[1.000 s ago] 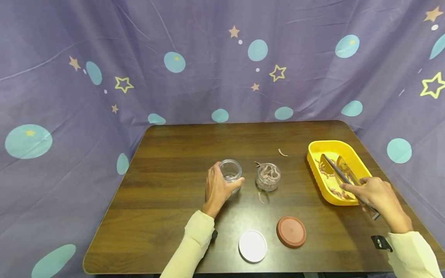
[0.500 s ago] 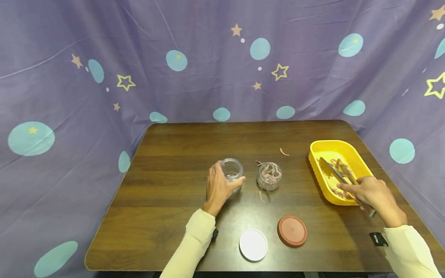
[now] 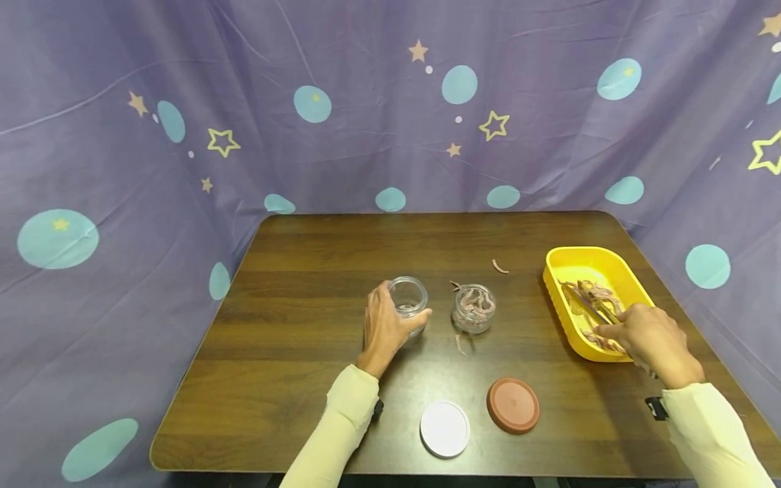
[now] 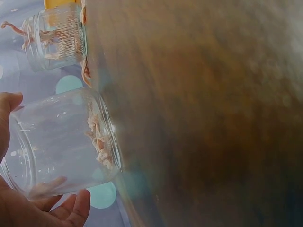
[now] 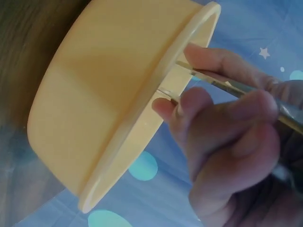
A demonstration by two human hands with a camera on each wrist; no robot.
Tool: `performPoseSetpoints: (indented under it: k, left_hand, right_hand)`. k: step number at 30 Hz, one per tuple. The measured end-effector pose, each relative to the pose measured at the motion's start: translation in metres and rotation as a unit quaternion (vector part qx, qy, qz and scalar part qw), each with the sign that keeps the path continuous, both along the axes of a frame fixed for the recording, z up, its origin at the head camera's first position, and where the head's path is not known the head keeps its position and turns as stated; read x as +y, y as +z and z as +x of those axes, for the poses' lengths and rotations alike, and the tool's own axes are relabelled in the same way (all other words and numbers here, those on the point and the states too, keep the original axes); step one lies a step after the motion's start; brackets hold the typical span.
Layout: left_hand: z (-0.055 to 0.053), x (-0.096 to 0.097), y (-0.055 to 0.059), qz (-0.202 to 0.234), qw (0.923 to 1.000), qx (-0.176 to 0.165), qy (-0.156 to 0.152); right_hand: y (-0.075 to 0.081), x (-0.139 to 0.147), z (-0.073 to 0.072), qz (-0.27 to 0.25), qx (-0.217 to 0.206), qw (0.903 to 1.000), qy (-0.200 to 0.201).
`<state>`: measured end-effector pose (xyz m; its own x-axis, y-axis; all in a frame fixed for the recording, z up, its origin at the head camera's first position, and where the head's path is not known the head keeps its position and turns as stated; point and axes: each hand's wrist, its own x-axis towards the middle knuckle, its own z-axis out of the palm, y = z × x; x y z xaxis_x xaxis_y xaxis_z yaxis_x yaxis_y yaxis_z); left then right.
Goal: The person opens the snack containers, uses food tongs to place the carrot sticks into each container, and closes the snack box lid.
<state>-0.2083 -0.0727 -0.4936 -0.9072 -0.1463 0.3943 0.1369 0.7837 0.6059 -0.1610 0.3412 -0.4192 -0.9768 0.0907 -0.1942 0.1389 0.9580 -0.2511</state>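
Observation:
My left hand (image 3: 386,328) grips a glass jar (image 4: 61,137) round its upper part, thumb on one side and fingers on the other. A thin layer of pale brownish strips (image 4: 98,142) lies in the bottom of that jar. Over the yellow basin (image 3: 558,318) at the right, my right hand (image 3: 655,342) holds metal tongs (image 5: 227,86). The tongs' ends reach down among the strips (image 3: 598,293) in the basin and stand close together. In the right wrist view the basin wall hides those ends.
A second glass jar (image 3: 474,309), full of strips, stands right of the held one. Loose strips lie around it, one (image 3: 499,267) farther back. A white lid (image 3: 445,429) and a reddish-brown lid (image 3: 513,405) lie near the table's front edge. A patterned curtain (image 3: 390,122) hangs behind.
My right hand has moved slightly left and the tongs' arms have come together among the strips in the basin. My left hand stays on its jar.

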Motion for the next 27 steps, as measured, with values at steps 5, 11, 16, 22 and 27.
performPoseSetpoints:
  k: [5,11,16,22,27]
  left_hand:
    - [0.0,0.0,0.0,-0.003,1.0,0.003,0.0]
    - [0.001,0.0,0.0,0.0,1.0,-0.008,-0.001]
    - [0.0,0.0,-0.001,0.004,0.9999,-0.016,-0.003]
    - [-0.001,0.0,-0.002,0.0,1.0,-0.006,0.0]
    - [0.0,0.0,-0.001,-0.005,0.9999,-0.009,0.001]
  right_hand:
    - [-0.003,-0.002,0.005,-0.021,-0.004,0.9998,0.002]
    - [-0.004,-0.001,0.007,-0.033,-0.004,0.9993,0.016]
    - [-0.003,0.004,0.011,-0.062,-0.024,0.9977,0.012]
    - [0.0,0.013,0.015,-0.068,-0.025,0.9974,0.008]
    - [0.007,0.019,0.018,-0.086,-0.027,0.9959,-0.01]
